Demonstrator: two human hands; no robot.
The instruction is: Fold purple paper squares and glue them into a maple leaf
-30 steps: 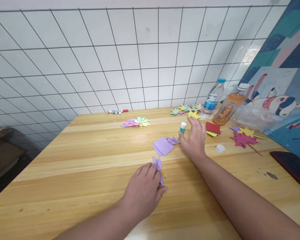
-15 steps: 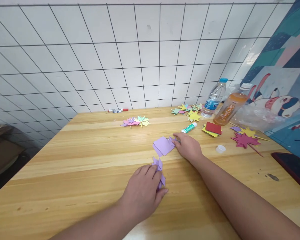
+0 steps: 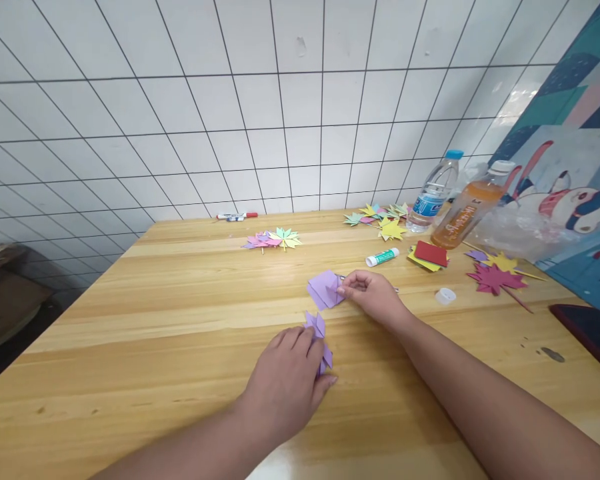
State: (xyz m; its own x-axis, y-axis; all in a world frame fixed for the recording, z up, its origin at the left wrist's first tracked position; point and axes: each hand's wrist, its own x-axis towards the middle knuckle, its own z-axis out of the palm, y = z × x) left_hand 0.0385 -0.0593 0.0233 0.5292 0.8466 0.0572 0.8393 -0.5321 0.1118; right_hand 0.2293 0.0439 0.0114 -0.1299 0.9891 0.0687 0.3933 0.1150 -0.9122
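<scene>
My left hand [image 3: 287,380] rests on the table over a partly assembled purple folded-paper leaf [image 3: 322,328]. Its fingers bend over the leaf's left side and the thumb lies at the near end, holding it down; part of the leaf is hidden. Farther out, my right hand [image 3: 373,295] pinches a small purple folded-paper piece [image 3: 333,291] between thumb and fingertips. This piece is just above a stack of purple paper squares [image 3: 321,285]. A thin metallic object, mostly covered by the right hand, lies beside the stack.
Beyond the right hand are a glue stick [image 3: 383,257], its cap [image 3: 445,296] and red and yellow paper squares [image 3: 431,254]. A water bottle [image 3: 434,193] and an orange drink bottle [image 3: 470,208] stand at back right. Paper leaves [image 3: 282,238] and markers [image 3: 237,216] lie farther back.
My right hand has lifted slightly and drawn its fingertips together on a small purple piece at the stack. The left hand stays on the leaf. The view has shifted slightly.
</scene>
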